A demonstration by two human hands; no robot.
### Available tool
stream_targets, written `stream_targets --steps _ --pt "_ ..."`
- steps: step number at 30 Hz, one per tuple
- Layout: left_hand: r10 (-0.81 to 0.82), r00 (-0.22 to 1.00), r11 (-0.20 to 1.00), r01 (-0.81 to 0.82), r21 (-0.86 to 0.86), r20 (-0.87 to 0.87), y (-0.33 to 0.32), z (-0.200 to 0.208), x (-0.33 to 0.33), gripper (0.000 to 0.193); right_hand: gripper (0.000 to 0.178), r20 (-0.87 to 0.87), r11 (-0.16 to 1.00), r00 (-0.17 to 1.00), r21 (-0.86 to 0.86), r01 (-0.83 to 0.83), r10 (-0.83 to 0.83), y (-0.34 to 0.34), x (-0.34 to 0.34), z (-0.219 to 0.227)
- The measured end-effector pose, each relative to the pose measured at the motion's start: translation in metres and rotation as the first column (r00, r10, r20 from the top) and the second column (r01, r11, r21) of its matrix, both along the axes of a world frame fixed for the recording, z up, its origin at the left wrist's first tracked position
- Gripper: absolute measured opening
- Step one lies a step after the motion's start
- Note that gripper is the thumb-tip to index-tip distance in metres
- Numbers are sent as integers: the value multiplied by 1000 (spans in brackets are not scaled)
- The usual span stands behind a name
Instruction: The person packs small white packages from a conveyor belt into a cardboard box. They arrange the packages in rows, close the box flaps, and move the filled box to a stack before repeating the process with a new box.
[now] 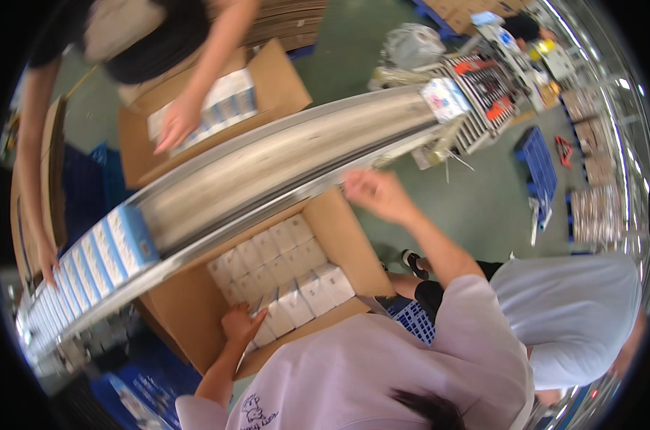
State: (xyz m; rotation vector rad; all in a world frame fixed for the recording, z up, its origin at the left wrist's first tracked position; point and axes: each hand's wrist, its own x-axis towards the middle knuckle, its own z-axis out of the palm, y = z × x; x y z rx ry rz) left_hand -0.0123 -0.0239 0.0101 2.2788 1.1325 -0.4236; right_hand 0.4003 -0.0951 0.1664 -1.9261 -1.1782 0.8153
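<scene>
My left hand [240, 324] is inside an open brown carton [361, 247], by its near left side. Its thumb stands apart from the fingers, and the hand touches white packs [296, 301] lined up in rows. The packs fill much of the carton floor. Beyond the carton's far right corner, my right hand [374, 193] hangs in the air beside the conveyor's near edge. Its fingers look bent but are smeared by motion, and nothing is visible in them.
A conveyor belt [282, 154] crosses beyond the carton, with blue-and-white packs [103, 251] at its left end and one pack [445, 99] at its right. Opposite, a co-worker's hand [180, 123] hovers over another carton [285, 79]. Another person [569, 308] is close at my right.
</scene>
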Motion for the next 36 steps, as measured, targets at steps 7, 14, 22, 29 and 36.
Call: stream_targets --steps 7,14,22,29,36 --pt "-178 981 983 181 -31 77 12 -2 1 57 54 840 758 352 102 644 -412 -71 299 -91" --pt "-10 1000 998 11 55 -17 37 50 22 54 68 972 737 14 168 655 -234 -114 427 -125" --pt "23 947 993 -59 104 322 26 82 38 31 84 880 715 439 -187 674 -183 -72 389 -127" --pt "216 803 729 -511 455 555 53 126 -22 23 72 446 973 884 -227 -45 145 37 185 -93" --pt "289 615 661 -683 312 734 60 132 -94 20 78 69 953 957 -136 -270 281 205 -143 -72"
